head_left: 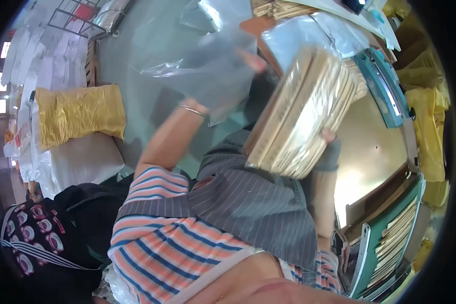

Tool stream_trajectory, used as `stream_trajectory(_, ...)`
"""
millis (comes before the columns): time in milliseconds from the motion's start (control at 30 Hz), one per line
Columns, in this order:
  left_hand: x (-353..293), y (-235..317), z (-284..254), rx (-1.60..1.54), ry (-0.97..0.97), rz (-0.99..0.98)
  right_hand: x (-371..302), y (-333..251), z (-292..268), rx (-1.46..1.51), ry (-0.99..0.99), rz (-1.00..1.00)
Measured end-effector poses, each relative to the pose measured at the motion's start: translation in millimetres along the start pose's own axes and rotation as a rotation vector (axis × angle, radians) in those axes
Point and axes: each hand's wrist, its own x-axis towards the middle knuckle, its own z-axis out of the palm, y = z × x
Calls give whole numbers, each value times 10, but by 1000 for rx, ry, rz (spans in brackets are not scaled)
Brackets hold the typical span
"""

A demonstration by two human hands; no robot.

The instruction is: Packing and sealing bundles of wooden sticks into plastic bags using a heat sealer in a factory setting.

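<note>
A tightly packed bundle of flat brown cardboard pieces [301,111] in glossy clear film tilts in front of my body. My right hand [330,144], in a grey fingerless covering, grips its right side; most of those fingers are behind the bundle. Farther left, my left arm reaches forward with a bracelet at the wrist. A loose clear plastic bag [172,71] is spread over and around my left hand [238,58]. Motion smears that hand, and only some bare fingertips show, so its grip on the bag is unclear.
Clear plastic sheets [314,38] lie on the bench beyond the bundle, near a blue machine [382,88]. A green-sided holder of brown pieces [390,243] stands lower right. At left, a yellow sack [81,115] rests on a white one [83,164]. A dark-clothed person [50,238] is close by.
</note>
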Motion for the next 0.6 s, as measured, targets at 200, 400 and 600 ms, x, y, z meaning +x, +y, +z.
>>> stream_trajectory(200,-737,-1805,-2172,876,373,-289,1365,-287,2018,-207,-418,38)
stream_trajectory(400,-1117,-1500,-1278,-365,811,-423,2056,755,2432,-1711,-518,-520)
stream_trajectory(600,-1551,-820,-1109,-352,584,-508,2544,1752,1233,-2224,-1123,-300)
